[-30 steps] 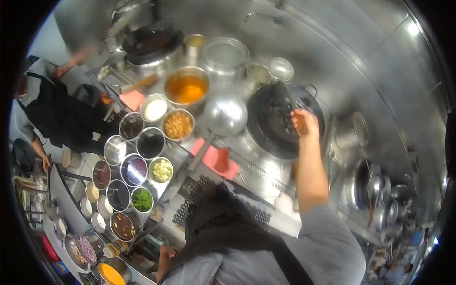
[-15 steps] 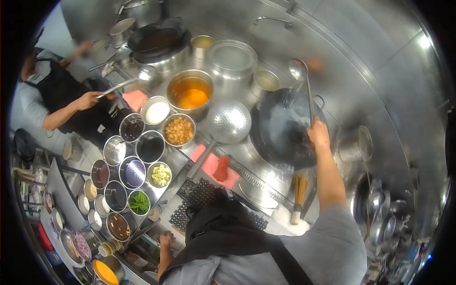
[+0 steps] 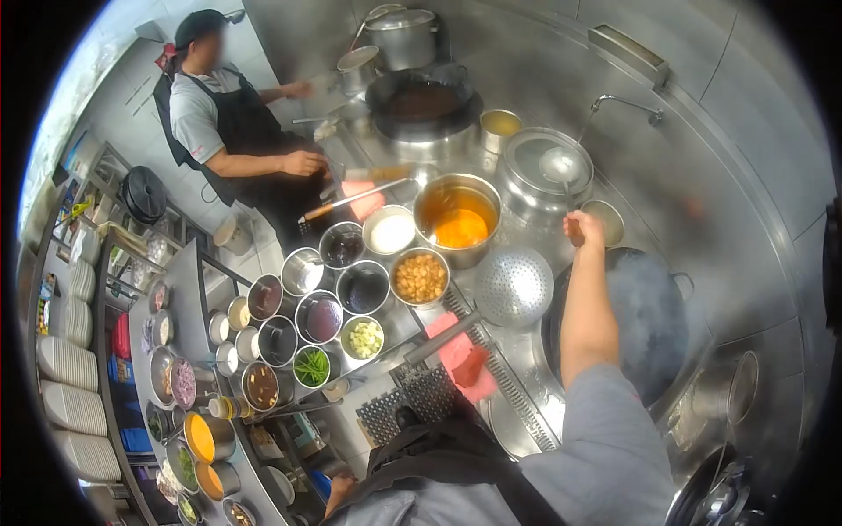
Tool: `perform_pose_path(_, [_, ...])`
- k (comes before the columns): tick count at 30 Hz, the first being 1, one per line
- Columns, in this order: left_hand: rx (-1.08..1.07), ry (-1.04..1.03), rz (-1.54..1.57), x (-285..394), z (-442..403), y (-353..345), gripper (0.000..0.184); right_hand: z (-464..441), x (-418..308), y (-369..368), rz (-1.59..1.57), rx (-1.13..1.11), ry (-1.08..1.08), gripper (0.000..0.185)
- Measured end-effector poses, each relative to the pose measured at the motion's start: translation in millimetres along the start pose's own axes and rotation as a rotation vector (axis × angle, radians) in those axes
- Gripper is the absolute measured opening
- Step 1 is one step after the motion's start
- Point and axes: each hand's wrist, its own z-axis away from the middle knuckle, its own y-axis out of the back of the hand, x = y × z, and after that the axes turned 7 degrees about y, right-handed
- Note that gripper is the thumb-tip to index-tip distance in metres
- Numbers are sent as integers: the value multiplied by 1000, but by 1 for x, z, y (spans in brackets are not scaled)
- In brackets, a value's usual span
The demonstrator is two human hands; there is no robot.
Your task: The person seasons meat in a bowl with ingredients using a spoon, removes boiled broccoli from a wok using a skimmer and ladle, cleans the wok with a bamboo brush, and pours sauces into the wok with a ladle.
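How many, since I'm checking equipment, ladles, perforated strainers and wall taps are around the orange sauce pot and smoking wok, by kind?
Ladles: 2 (one in the right hand, one left of the orange sauce pot)
Perforated strainers: 1
Wall taps: 1
Total: 4

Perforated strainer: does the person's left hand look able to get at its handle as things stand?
Probably yes: the perforated strainer has its handle pointing the person's way, with nothing lying on it. The left hand is low at their side, so it would have to come up first.
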Motion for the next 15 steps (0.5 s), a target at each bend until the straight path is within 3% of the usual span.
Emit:
perform_pose_path(2, [45,-137,-192,7,-17,2,24,28,-7,-2,-358,160,61,11])
perform_pose_path(4, [-103,411,226,8,-33,4,28,57,-17,8,-422,213,101,12])
perform_pose_path(5, [-116,354,444,2,-33,12,29,86,-26,13,-459,238,150,12])
perform_pose_path(6, [-36,222,359,-5,-48,14,28,116,-35,20,-492,272,197,11])
perform_pose_path(8, [163,-21,155,-11,-69,23,27,169,-41,43,-460,315,234,14])
perform_pose_path(10, [23,4,205,-35,-94,34,24,220,-42,66,-334,339,278,18])
perform_pose_path(14, [-131,219,1162,-14,-137,78,22,316,-33,106,14,472,221,31])
perform_pose_path(15, [-128,241,1046,11,-143,97,25,335,-32,121,212,451,160,36])
